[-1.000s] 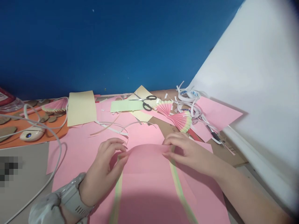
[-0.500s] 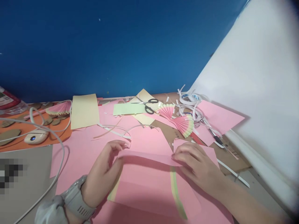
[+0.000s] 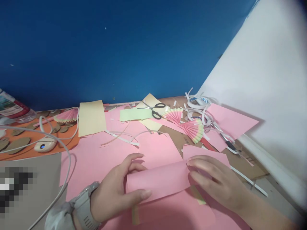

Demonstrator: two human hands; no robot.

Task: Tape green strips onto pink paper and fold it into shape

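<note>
At bottom centre, the left hand [image 3: 120, 188] and right hand [image 3: 218, 183] hold opposite ends of a curled pink paper sheet [image 3: 159, 181] between thumb and fingers. Beyond it, at centre, black-handled metal scissors [image 3: 157, 111] overlap a pale green paper strip [image 3: 134, 114], touching a pleated pink-and-yellow paper fan [image 3: 183, 123].

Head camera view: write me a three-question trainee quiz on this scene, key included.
1. Multiple choice: Which item do the left hand and right hand hold?
A) black-handled metal scissors
B) curled pink paper sheet
C) folded yellow-edged paper fan

2. True or false: The rounded cream device with a blue light rests on the flat orange sheet.

3. Fill in: The grey wrist strap is worn on the ____ arm.

Key: 1 B; 2 true; 3 left
</note>
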